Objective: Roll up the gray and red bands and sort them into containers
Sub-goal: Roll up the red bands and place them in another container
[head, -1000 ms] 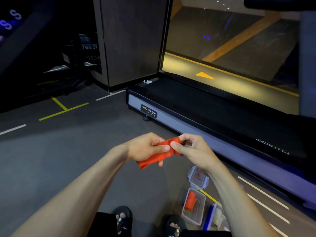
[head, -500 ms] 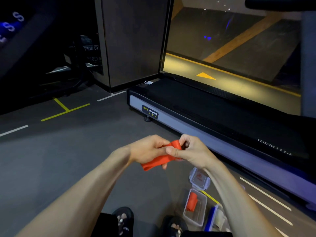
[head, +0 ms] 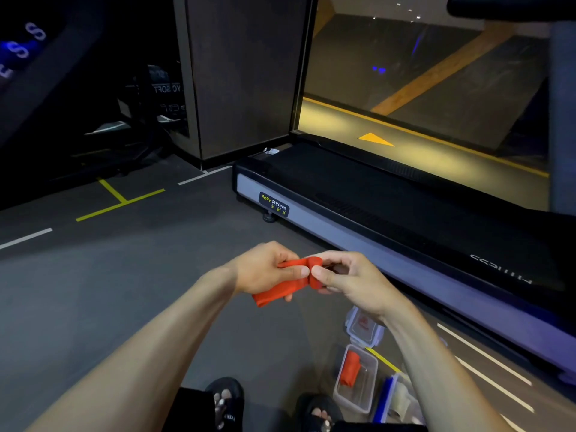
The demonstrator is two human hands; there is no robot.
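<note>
1. Both bare hands are held out in front of the body, above the dark gray floor (head: 93, 291), working one flat, stretchy red band (head: 282, 283).
2. Left hand (head: 265, 269): fingers curled around the flat, unrolled stretch of the red band, thumb pressed on top of it. The loose tail of the band hangs out below this hand, toward the lower left.
3. Right hand (head: 349, 282): thumb and fingers pinch the rolled end of the band, a small tight coil sitting between the two hands. The two thumb tips nearly meet over the band.
4. The band is in the air, clear of the floor and of every container.
5. On the floor at lower right, under the right forearm: a clear rectangular plastic container (head: 358, 388), open, with one rolled red band (head: 350, 367) lying inside it.
6. Just beyond it lies a clear snap-lock lid with a red logo (head: 363, 327), flat on the floor.
7. To the right of the open container is a second clear container with a blue rim (head: 386, 400), partly hidden by the forearm; something pale is in it, cannot tell what.
8. Black sandals (head: 224, 400) on both feet at the bottom edge.
9. Black and gray treadmill deck (head: 374, 213) runs along the right, with a "BODY STRONG" label on its end. Yellow and white lines are taped on the floor.
</note>
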